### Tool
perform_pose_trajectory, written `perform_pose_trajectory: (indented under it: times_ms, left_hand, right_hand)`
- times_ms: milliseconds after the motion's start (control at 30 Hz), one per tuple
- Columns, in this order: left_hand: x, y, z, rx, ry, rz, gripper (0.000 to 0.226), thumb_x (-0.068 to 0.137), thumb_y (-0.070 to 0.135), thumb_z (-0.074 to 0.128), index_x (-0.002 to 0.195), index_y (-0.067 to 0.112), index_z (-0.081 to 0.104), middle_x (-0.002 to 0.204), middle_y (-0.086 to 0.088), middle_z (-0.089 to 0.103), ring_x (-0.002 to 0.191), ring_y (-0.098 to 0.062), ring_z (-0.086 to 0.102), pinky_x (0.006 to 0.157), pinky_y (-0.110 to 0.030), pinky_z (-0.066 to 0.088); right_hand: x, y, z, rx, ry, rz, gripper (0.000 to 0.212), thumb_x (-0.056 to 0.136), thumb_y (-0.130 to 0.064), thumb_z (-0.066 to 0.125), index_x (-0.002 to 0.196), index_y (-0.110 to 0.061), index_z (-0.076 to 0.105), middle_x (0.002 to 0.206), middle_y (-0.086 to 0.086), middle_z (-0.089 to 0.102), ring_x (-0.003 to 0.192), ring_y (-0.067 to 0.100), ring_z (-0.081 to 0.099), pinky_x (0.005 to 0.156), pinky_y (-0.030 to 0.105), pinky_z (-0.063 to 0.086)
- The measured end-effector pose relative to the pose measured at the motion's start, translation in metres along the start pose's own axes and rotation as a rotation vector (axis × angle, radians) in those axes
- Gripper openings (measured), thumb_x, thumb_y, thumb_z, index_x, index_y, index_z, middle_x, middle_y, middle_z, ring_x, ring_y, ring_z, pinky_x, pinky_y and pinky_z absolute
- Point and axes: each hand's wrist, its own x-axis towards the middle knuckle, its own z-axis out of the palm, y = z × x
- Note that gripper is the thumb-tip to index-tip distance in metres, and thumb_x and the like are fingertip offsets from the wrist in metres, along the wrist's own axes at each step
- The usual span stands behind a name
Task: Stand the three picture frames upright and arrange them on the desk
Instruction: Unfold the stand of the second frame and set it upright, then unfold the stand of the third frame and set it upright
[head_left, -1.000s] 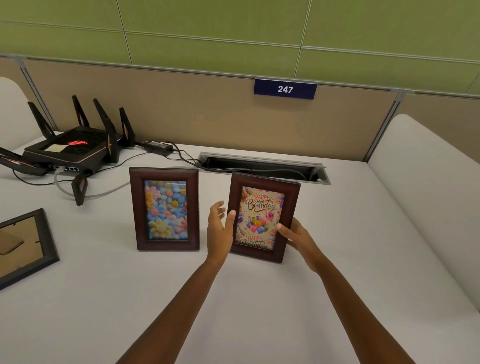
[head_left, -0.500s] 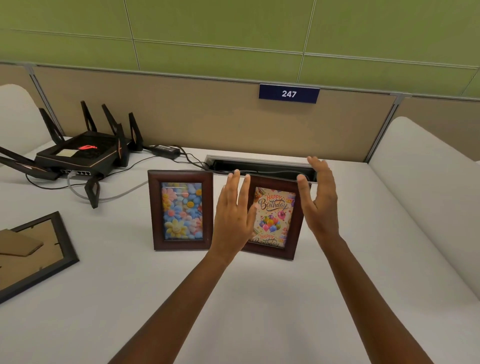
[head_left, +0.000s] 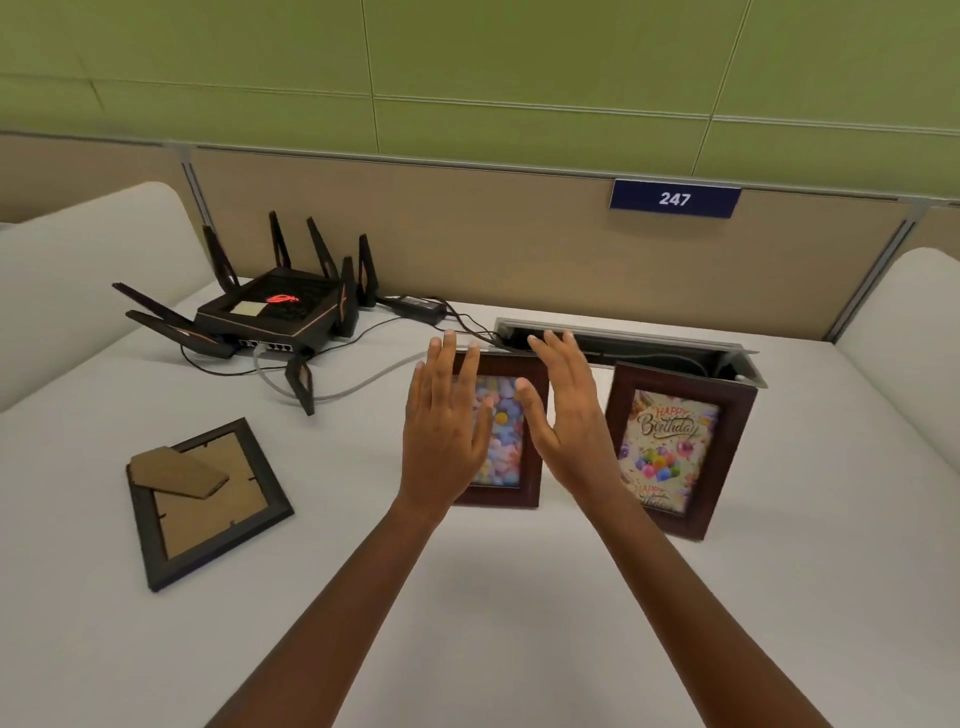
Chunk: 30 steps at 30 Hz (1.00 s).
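Observation:
Two brown picture frames stand upright on the white desk (head_left: 467, 623). The flower frame (head_left: 506, 447) is in the middle, partly hidden behind my hands. The Happy Birthday frame (head_left: 675, 449) stands to its right, untouched. My left hand (head_left: 444, 431) and my right hand (head_left: 566, 415) are raised in front of the flower frame, fingers spread, holding nothing. A third, dark frame (head_left: 202, 501) lies face down at the left, its cardboard back and stand showing.
A black router (head_left: 270, 317) with several antennas sits at the back left, cables trailing across the desk. An open cable slot (head_left: 623, 343) runs behind the frames. Padded white dividers rise at both sides, and a partition with a "247" sign (head_left: 674, 198) at the back.
Both hands let go of the Happy Birthday frame, lifted open, and shifted left to the front of the flower frame. The view has swung left.

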Motion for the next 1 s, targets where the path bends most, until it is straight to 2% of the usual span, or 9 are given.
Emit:
perform_pose_trajectory:
  times_ms: [133, 267, 400, 567, 700, 800, 867, 933, 1000]
  left_hand:
    - [-0.009, -0.044, -0.015, 0.066, -0.014, -0.064, 0.053, 0.083, 0.022, 0.056, 0.130, -0.001, 0.046, 0.137, -0.028, 0.046, 0.127, -0.043, 0.043, 0.104, -0.049, 0.025]
    - [-0.022, -0.086, -0.023, 0.113, -0.077, -0.139, 0.054, 0.084, 0.023, 0.059, 0.132, 0.001, 0.045, 0.140, -0.026, 0.044, 0.129, -0.041, 0.041, 0.104, -0.052, 0.034]
    - [-0.041, -0.131, -0.027, 0.116, -0.163, -0.258, 0.055, 0.083, 0.023, 0.063, 0.130, 0.000, 0.047, 0.137, -0.027, 0.046, 0.126, -0.043, 0.045, 0.100, -0.053, 0.041]
    - [-0.070, -0.188, -0.031, 0.184, -0.344, -0.457, 0.055, 0.093, 0.031, 0.045, 0.139, 0.003, 0.033, 0.148, -0.025, 0.029, 0.139, -0.038, 0.026, 0.112, -0.044, 0.029]
    - [-0.086, -0.224, -0.037, 0.295, -0.505, -0.576, 0.058, 0.096, 0.039, 0.033, 0.142, 0.006, 0.025, 0.150, -0.023, 0.023, 0.140, -0.035, 0.022, 0.114, -0.041, 0.025]
    - [-0.094, -0.240, -0.044, 0.355, -0.566, -0.625, 0.055, 0.095, 0.042, 0.033, 0.136, 0.007, 0.031, 0.144, -0.022, 0.030, 0.134, -0.034, 0.030, 0.109, -0.041, 0.034]
    - [-0.099, -0.246, -0.049, 0.386, -0.599, -0.675, 0.053, 0.093, 0.043, 0.035, 0.133, 0.007, 0.034, 0.141, -0.022, 0.031, 0.132, -0.036, 0.031, 0.107, -0.044, 0.034]
    - [-0.104, -0.250, -0.053, 0.396, -0.640, -0.760, 0.058, 0.092, 0.046, 0.037, 0.134, 0.006, 0.030, 0.145, -0.026, 0.026, 0.136, -0.041, 0.024, 0.109, -0.051, 0.028]
    - [-0.109, -0.253, -0.056, 0.386, -0.667, -0.841, 0.064, 0.091, 0.048, 0.039, 0.136, 0.005, 0.026, 0.148, -0.030, 0.020, 0.136, -0.044, 0.023, 0.108, -0.053, 0.029]
  right_hand:
    - [0.002, -0.028, 0.038, 0.039, -0.062, -0.021, 0.053, 0.089, -0.035, 0.037, 0.137, -0.014, 0.034, 0.150, 0.009, 0.030, 0.135, 0.006, 0.007, 0.111, 0.027, 0.012]
    - [-0.001, -0.048, 0.080, 0.031, -0.146, 0.002, 0.051, 0.091, -0.036, 0.038, 0.138, -0.017, 0.032, 0.151, 0.006, 0.029, 0.142, 0.017, 0.014, 0.110, 0.027, 0.010]
    - [-0.012, -0.062, 0.124, 0.039, -0.309, 0.035, 0.049, 0.094, -0.037, 0.037, 0.140, -0.025, 0.025, 0.155, -0.002, 0.020, 0.144, 0.013, 0.009, 0.110, 0.023, 0.005]
    - [-0.029, -0.075, 0.174, 0.074, -0.543, 0.128, 0.052, 0.095, -0.041, 0.033, 0.143, -0.026, 0.017, 0.156, -0.002, 0.015, 0.144, 0.013, 0.005, 0.117, 0.033, 0.011]
    - [-0.040, -0.083, 0.207, 0.043, -0.693, 0.197, 0.057, 0.095, -0.042, 0.033, 0.144, -0.020, 0.015, 0.156, 0.002, 0.016, 0.144, 0.015, 0.009, 0.117, 0.031, 0.011]
    - [-0.044, -0.089, 0.226, -0.011, -0.770, 0.276, 0.059, 0.094, -0.043, 0.034, 0.143, -0.013, 0.019, 0.152, 0.009, 0.025, 0.141, 0.022, 0.021, 0.114, 0.033, 0.021]
    - [-0.044, -0.094, 0.235, -0.075, -0.797, 0.315, 0.059, 0.094, -0.043, 0.035, 0.140, -0.008, 0.023, 0.148, 0.014, 0.031, 0.136, 0.027, 0.028, 0.111, 0.036, 0.027]
    - [-0.043, -0.099, 0.241, -0.152, -0.804, 0.309, 0.056, 0.094, -0.041, 0.036, 0.136, -0.004, 0.031, 0.141, 0.017, 0.038, 0.130, 0.029, 0.034, 0.106, 0.036, 0.033]
    - [-0.041, -0.102, 0.245, -0.182, -0.798, 0.309, 0.051, 0.094, -0.039, 0.038, 0.131, -0.003, 0.038, 0.136, 0.019, 0.042, 0.126, 0.030, 0.038, 0.102, 0.035, 0.036]
